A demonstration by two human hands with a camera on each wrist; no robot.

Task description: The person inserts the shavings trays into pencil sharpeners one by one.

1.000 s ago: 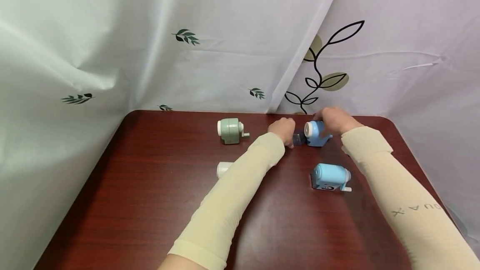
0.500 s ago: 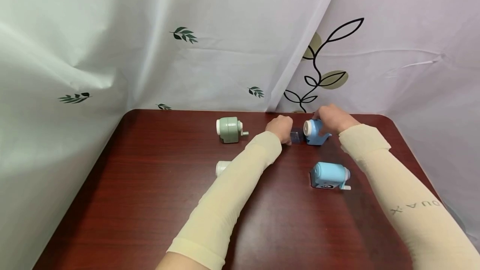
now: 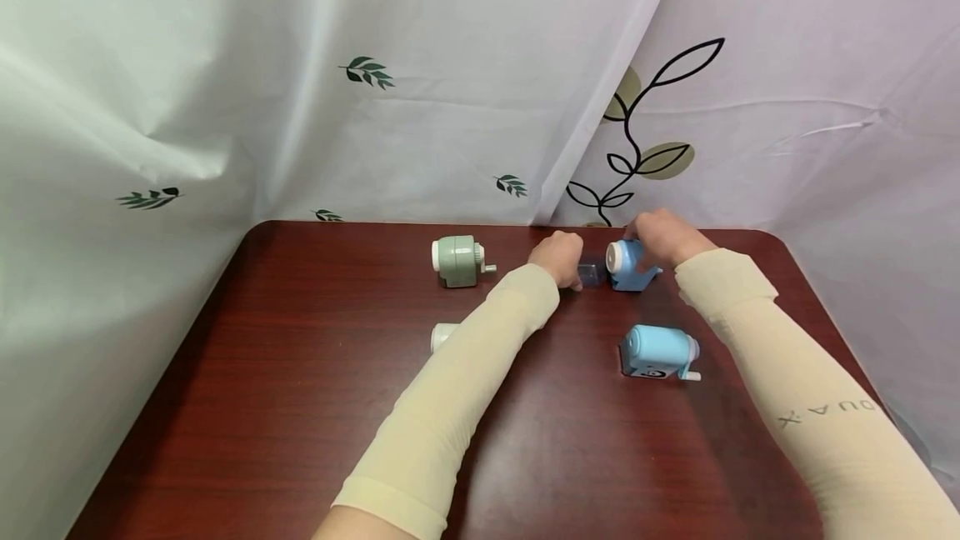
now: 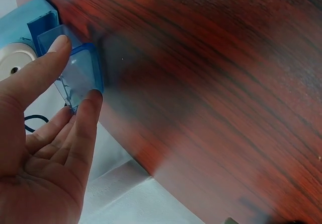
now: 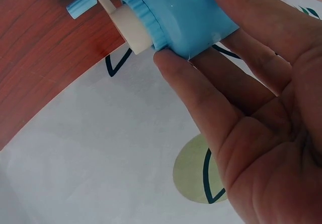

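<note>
A blue crank pencil sharpener (image 3: 628, 275) with a white round front stands at the back right of the table. My right hand (image 3: 666, 238) grips its body from above; in the right wrist view the thumb and fingers lie on either side of the blue casing (image 5: 183, 17), near the crank (image 5: 103, 0). From its left side a clear blue shavings drawer (image 4: 83, 73) sticks out, its inner end at the slot in the casing. My left hand (image 3: 558, 257) pinches this drawer between thumb and fingertips. In the left wrist view no shavings show inside it.
A green sharpener (image 3: 459, 262) stands at the back, left of my left hand. A light-blue sharpener (image 3: 660, 352) stands nearer, between my forearms. My left sleeve (image 3: 457, 390) partly covers a white object (image 3: 442, 335). Patterned white cloth (image 3: 435, 140) hangs behind the dark red table (image 3: 300, 407).
The left hand has shifted slightly left, and more of the clear drawer shows between it and the sharpener. The right hand keeps its grip on the sharpener.
</note>
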